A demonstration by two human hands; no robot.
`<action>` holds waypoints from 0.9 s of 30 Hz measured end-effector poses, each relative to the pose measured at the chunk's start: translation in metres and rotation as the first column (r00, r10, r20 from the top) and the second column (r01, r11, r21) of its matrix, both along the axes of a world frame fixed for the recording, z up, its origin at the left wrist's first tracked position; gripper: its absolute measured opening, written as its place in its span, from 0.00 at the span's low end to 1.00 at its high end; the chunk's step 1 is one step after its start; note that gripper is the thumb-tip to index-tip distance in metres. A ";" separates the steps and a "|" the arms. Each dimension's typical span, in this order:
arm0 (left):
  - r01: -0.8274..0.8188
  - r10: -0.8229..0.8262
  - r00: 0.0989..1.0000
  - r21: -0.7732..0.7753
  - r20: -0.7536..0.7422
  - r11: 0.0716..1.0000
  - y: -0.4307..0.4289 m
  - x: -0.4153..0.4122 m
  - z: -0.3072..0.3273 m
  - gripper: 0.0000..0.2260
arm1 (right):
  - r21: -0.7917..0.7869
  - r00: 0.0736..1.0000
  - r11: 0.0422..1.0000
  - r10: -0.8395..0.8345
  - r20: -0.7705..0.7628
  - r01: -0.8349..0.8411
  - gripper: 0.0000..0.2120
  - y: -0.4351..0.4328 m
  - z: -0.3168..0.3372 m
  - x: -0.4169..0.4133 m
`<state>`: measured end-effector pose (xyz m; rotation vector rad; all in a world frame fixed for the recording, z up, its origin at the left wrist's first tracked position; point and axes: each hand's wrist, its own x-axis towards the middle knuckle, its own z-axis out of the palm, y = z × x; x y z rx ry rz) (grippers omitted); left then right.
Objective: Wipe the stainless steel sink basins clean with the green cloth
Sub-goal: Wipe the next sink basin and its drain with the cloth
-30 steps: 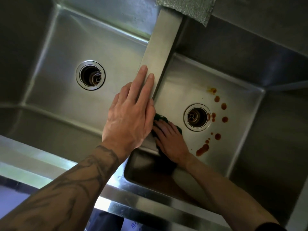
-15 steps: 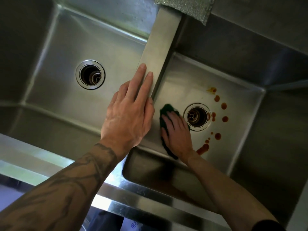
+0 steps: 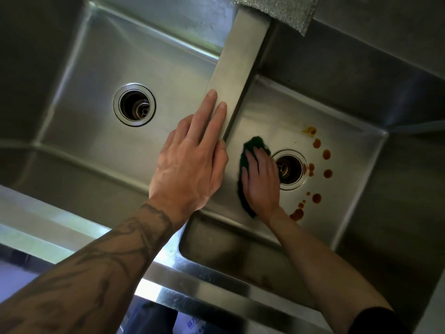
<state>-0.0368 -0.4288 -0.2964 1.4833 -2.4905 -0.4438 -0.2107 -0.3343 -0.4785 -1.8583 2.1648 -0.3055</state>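
Clearly I'm only partway: the left basin point(image 3: 96, 153) looks clean, but brown spots point(image 3: 316, 198) ring the right side of the drain point(image 3: 290, 169) in the right basin point(image 3: 337, 112), not yet wiped. My right grip point(image 3: 261, 179) lies flat, fingers straight, pressing the green cloth point(image 3: 252, 144) to the basin floor just left of that drain; cloth shows past my fingertips and along the grip's left edge. My left grip point(image 3: 190, 165) rests flat on the divider point(image 3: 240, 59).

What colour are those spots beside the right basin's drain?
Reddish-brown spots, with one yellowish-orange smear at the far end. The head view shows them clearly.
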 end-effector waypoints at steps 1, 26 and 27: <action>-0.004 0.004 1.000 -0.006 0.002 1.000 0.000 0.000 0.000 0.25 | -0.014 0.995 0.995 -0.096 0.000 0.096 0.22 -0.015 0.000 0.013; 0.010 -0.010 1.000 0.002 0.015 1.000 0.001 0.001 -0.002 0.25 | 0.076 0.986 0.984 0.161 0.044 -0.164 0.23 0.049 0.007 -0.007; 0.009 -0.009 1.000 -0.002 0.020 1.000 0.001 0.001 -0.002 0.25 | 0.058 0.991 0.990 0.128 0.047 -0.131 0.23 0.034 0.007 0.005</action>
